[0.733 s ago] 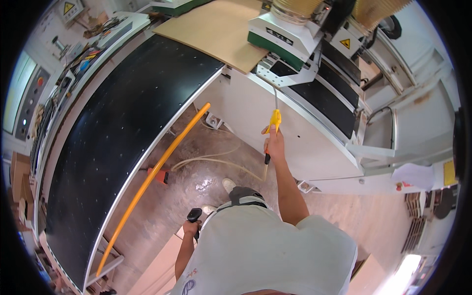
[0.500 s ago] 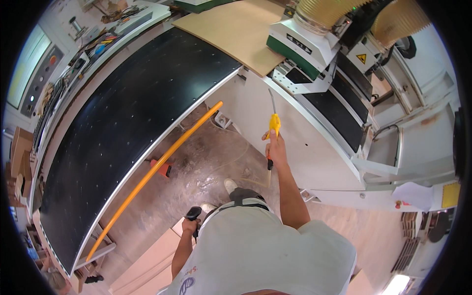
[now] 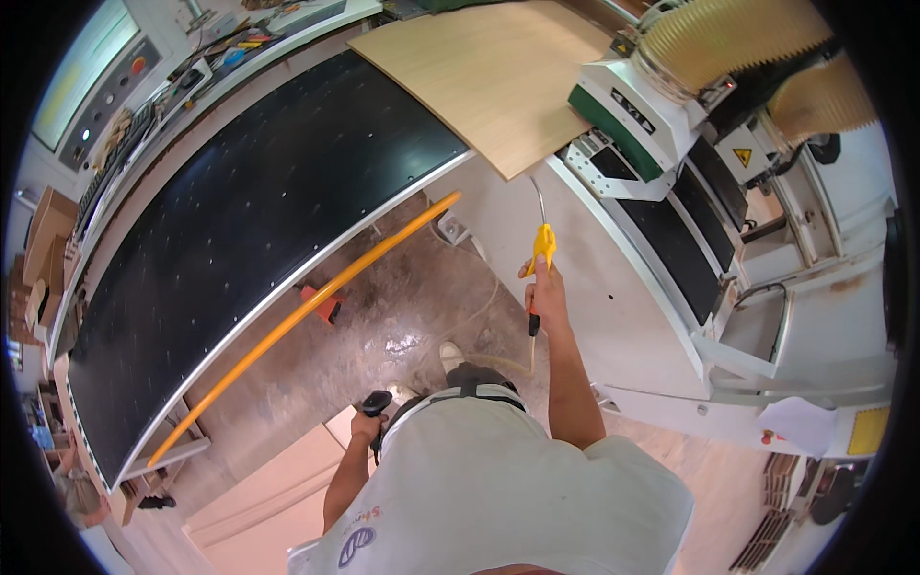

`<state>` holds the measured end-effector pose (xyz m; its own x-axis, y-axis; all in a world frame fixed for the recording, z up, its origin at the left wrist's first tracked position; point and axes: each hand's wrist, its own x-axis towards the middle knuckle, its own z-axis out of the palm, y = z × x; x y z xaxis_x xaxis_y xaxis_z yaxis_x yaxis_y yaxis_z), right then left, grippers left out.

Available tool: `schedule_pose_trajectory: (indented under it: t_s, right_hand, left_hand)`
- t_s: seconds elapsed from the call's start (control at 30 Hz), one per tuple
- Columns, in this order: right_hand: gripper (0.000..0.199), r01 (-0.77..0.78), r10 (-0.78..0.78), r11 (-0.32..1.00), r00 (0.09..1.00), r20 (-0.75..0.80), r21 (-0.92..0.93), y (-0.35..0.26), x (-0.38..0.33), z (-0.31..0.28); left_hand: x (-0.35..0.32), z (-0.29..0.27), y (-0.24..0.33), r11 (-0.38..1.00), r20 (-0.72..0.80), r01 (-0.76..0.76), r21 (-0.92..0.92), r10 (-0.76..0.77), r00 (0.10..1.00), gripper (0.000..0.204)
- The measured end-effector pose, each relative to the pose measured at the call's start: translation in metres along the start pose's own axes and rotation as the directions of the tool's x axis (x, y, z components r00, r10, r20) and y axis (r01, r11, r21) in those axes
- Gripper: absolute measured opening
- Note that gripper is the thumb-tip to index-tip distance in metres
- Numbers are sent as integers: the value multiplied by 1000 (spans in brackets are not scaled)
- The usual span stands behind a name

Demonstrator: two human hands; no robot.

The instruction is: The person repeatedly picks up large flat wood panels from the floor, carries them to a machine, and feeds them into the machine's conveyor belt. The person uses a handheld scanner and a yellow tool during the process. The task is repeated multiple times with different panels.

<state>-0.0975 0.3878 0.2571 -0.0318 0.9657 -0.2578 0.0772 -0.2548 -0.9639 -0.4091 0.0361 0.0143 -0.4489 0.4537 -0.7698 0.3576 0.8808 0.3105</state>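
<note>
Beside machine bed [image 3: 259, 220]: right hand [image 3: 546, 292] raised, fist around yellow air blow gun [image 3: 541, 251], nozzle just under plywood sheet [image 3: 489, 77]. Left hand [image 3: 364, 422] low, gripping black handheld device [image 3: 377, 402]. Since earlier frame, arm stretched slightly farther forward.

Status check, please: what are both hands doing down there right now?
Right hand gripping yellow air gun, nozzle up toward plywood sheet. Left hand holding small black device at waist. Nothing between nozzle and sheet.
</note>
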Motion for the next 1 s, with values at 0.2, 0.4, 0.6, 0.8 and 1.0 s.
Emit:
schedule_pose_trajectory:
  t_s: [0.2, 0.4, 0.6, 0.8, 1.0]
  right_hand:
    - [52, -114, 251, 956, 798, 548, -272, -1, -23, 15]
    - [52, 21, 287, 940, 494, 821, -341, -34, -45, 29]
    - [49, -80, 124, 978, 965, 229, -191, -15, -18, 19]
    - [45, -23, 0, 991, 985, -174, -134, -3, -12, 12]
    - [48, 43, -101, 958, 976, -193, -284, 38, 3, -3]
  left_hand:
    - [13, 1, -7, 998, 5, 46, -48, -46, 999, 44]
    - [14, 0, -6, 997, 10, 29, -72, -28, 1000, 55]
    - [1, -4, 15, 998, 15, -15, -60, 16, 1000, 58]
    - [13, 7, -11, 999, 23, 42, -4, -42, 999, 61]
    - [2, -2, -2, 999, 49, 20, -42, -18, 999, 55]
